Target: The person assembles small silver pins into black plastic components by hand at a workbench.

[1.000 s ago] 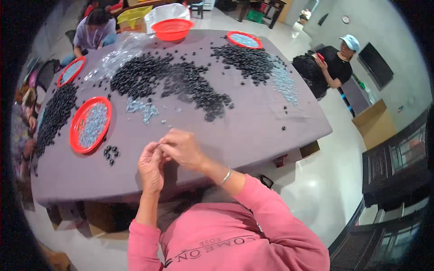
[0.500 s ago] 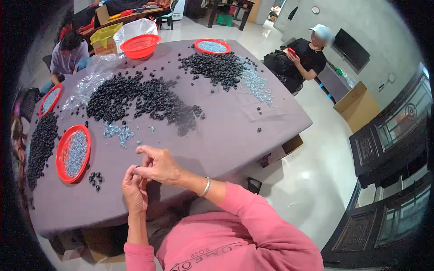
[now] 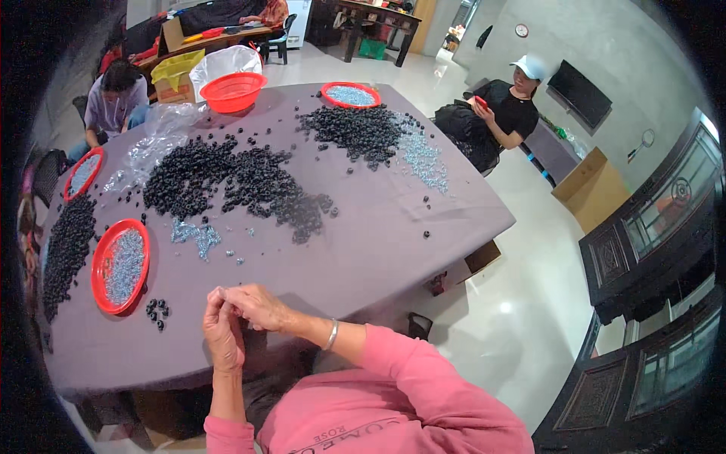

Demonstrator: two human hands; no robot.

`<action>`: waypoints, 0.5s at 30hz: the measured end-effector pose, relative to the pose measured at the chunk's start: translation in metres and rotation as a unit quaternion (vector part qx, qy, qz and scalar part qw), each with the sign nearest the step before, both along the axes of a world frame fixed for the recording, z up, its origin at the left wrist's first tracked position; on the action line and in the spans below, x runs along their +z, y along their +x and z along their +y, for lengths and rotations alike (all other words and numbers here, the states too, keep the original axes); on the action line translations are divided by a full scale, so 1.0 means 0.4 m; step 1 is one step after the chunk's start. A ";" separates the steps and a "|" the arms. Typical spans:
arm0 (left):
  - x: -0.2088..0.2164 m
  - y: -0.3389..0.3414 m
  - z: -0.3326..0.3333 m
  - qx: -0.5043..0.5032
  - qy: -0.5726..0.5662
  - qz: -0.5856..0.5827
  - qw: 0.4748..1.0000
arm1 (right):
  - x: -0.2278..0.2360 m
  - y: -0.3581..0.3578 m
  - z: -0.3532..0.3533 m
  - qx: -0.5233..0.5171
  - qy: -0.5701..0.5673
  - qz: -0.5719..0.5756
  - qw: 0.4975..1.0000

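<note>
And over the table's [image 3: 363,227] near edge, left hand [image 3: 223,339] and right hand [image 3: 259,309] meet at the fingertips, how tightly closed or on what I can't tell, with black beads [image 3: 154,316] and a red basket [image 3: 98,276] toward the left edge, presumably for easy reach.

The black pieces [image 3: 178,185] look glossy, the tablecloth [image 3: 378,219] matt fabric, the bangle [image 3: 333,334] shiny metal.

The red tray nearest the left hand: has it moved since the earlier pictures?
No: against the table and small black cluster, the red tray shows no shift.
</note>
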State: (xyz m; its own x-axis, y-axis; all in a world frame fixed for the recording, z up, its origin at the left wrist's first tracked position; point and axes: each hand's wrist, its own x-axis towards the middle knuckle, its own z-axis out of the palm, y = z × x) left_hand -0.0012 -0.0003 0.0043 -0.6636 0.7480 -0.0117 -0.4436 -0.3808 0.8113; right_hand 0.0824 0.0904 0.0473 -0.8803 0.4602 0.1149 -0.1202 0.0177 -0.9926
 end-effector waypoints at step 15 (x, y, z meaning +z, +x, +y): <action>0.000 -0.008 -0.027 -0.028 -0.007 0.115 0.993 | -0.017 -0.001 0.002 0.110 -0.394 -0.106 0.906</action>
State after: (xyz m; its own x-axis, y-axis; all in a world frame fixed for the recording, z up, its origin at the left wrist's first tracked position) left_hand -0.0043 -0.0112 0.0042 -0.6077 0.7844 0.1241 -0.2666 -0.3487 0.8985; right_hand 0.0822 0.0911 0.0405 -0.9245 0.1373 -0.3556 0.1596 -0.7077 -0.6882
